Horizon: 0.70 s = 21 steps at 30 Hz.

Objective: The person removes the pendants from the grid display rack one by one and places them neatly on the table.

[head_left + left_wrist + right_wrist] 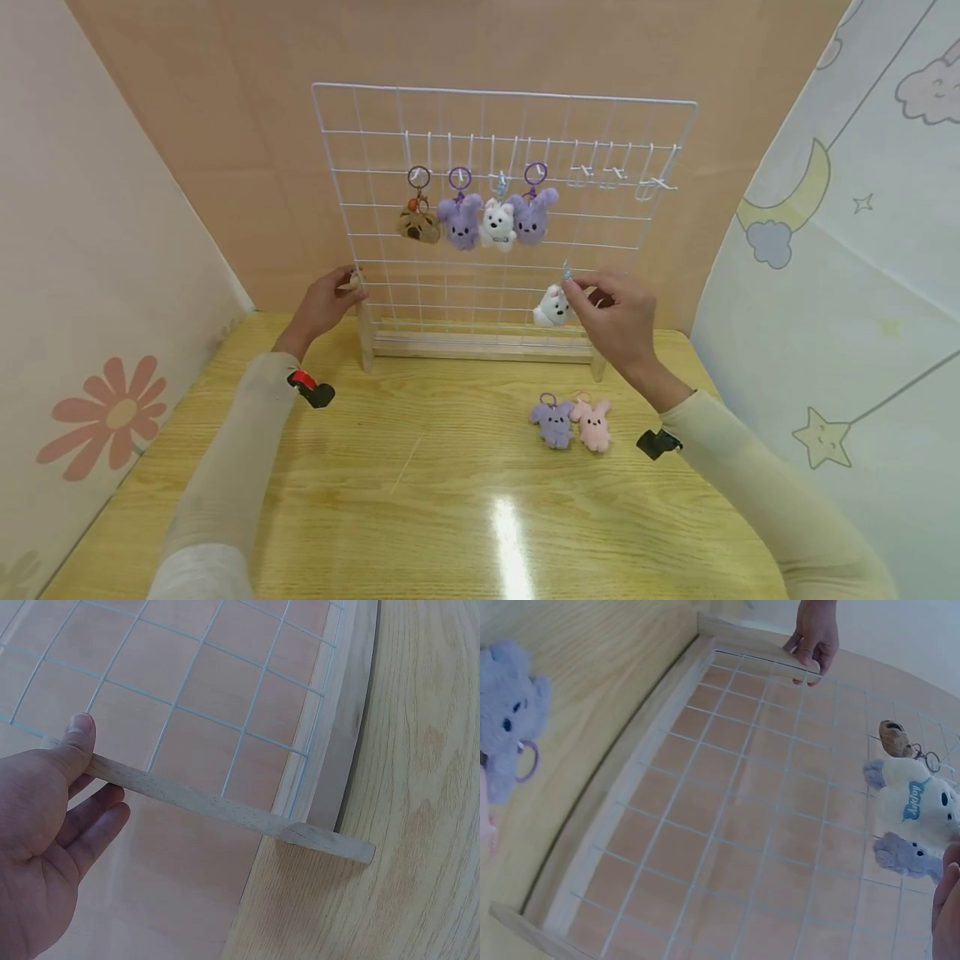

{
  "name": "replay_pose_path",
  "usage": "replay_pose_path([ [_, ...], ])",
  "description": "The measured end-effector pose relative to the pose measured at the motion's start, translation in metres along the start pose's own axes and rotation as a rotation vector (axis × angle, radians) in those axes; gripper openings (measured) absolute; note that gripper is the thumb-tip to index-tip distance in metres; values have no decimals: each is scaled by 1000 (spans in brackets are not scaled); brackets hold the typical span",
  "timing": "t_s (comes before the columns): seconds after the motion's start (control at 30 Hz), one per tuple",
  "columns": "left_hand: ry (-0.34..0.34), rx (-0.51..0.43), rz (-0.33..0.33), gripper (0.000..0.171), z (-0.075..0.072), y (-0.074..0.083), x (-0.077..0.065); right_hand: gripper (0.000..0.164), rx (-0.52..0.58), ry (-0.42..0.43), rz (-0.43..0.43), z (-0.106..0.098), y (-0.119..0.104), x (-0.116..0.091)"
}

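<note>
My left hand (321,305) grips the wooden side post (225,810) of a white wire grid rack (176,701), thumb in front and fingers behind. My right hand (621,323) pinches a white plush dog keychain (552,309) near its blue top, in front of the grid's lower right part. Blue lettering on the plush's tag (913,801) shows in the right wrist view. On hooks across the rack hang a brown plush keychain (417,225), two purple plush keychains (461,223) and another white plush dog keychain (498,225).
Right of the hanging keychains, three white hooks (583,172) bear nothing. A purple plush keychain (555,425) and a pink one (595,427) lie side by side on the wooden table (360,500). Patterned panels (840,275) flank the table.
</note>
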<state>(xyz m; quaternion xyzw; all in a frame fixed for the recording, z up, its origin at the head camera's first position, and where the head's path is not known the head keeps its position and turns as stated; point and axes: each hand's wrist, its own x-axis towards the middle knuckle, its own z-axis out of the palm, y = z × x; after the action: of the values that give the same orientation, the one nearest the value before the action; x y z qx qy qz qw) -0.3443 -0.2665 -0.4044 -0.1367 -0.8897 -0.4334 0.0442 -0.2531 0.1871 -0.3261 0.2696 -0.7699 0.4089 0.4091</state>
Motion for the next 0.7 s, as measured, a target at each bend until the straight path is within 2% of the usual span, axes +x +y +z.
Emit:
replay_pose_path([
  [0.3, 5, 14, 2, 60, 0, 0, 0, 4, 6, -79, 42, 4, 8, -27],
  [0.5, 4, 9, -1, 60, 0, 2, -1, 4, 27, -130, 37, 6, 12, -43],
  [0.7, 3, 6, -4, 60, 0, 3, 0, 5, -9, -158, 61, 8, 16, -59],
])
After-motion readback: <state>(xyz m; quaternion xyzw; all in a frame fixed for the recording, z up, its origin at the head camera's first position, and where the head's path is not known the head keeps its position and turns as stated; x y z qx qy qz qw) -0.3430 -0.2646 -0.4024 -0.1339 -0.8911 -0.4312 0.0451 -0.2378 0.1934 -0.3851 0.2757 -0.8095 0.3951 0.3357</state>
